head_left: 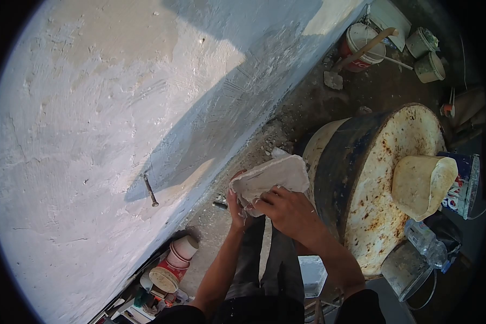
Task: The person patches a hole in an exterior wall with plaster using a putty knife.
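Observation:
A plaster-crusted, pale tub (286, 168) is held tilted in front of my legs, its open side facing me. My left hand (235, 206) is closed around the tub's left side, fingers behind it and whitish paste on the skin. My right hand (292, 214) reaches over the near part of the tub with its fingers bent inward. What those fingers hold, if anything, is hidden under the hand.
A whitewashed wall (92, 135) with a protruding nail (150, 191) rises on the left. A rusty drum (372, 216) stands close on the right, carrying a yellowed plastic container (422, 183). Buckets (360, 43) stand at the back, and stacked pots (173, 264) lie lower left.

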